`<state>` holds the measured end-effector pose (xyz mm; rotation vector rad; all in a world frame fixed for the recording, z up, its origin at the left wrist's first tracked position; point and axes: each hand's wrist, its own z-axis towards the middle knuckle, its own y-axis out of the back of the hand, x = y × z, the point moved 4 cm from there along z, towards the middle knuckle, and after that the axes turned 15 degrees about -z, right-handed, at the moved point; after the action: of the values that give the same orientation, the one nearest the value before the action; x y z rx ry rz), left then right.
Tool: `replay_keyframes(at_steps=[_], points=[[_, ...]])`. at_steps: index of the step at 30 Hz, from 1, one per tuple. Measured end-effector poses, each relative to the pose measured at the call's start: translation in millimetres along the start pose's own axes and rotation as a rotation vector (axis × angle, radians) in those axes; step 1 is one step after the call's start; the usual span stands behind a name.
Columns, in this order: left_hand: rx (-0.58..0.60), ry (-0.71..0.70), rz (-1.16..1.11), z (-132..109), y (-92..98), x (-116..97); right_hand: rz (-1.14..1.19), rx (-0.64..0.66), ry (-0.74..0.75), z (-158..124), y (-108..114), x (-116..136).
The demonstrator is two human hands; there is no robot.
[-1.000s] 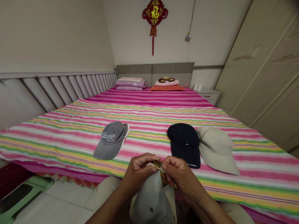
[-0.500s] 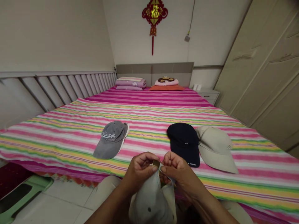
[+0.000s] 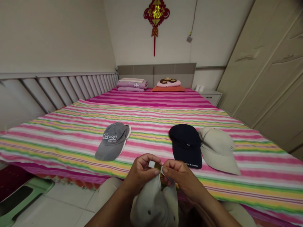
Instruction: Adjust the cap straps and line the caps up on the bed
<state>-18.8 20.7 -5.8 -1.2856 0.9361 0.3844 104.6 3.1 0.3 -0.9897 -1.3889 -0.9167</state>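
The person holds a pale baseball cap (image 3: 151, 201) just in front of the middle of the bed's (image 3: 146, 138) near edge, its crown hanging low beneath both hands and dark eyelets showing in the cloth. The left hand (image 3: 142, 172) is closed, thumb and fingers pinching the brass-coloured buckle (image 3: 157, 166) at the cap's back strap, and a short whitish strap end (image 3: 151, 163) shows between its fingers beside the metal. The right hand (image 3: 179, 174) is closed too, thumb and forefinger gripping the strap right next to the buckle, while its other fingers curl beneath. Beyond the hands, three more caps lie on the striped bedspread toward the near edge. A grey baseball cap (image 3: 113, 142) lettered "Always" lies to the left, well apart from the others, its brim toward the near edge. To the right, a navy baseball cap (image 3: 186, 143) with small white lettering on its brim touches a beige baseball cap (image 3: 219, 149), which lies on the side toward the bed's right edge. At the far edge, folded purple bedding (image 3: 130, 85) and a pink folded bundle (image 3: 169, 83) on orange fabric (image 3: 157, 89) sit before the headboard (image 3: 142, 70).
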Motion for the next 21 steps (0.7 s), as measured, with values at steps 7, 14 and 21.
replay_keyframes(at_steps=[7,14,21], points=[[-0.021,-0.01,-0.006,1,7.6,-4,-0.011,0.074,0.018,3,-3,-2],[0.018,-0.013,-0.012,2,8.8,-3,-0.027,0.005,-0.017,2,-3,-2],[0.007,-0.08,0.029,2,10.6,-9,-0.057,-0.072,-0.045,4,-1,0]])
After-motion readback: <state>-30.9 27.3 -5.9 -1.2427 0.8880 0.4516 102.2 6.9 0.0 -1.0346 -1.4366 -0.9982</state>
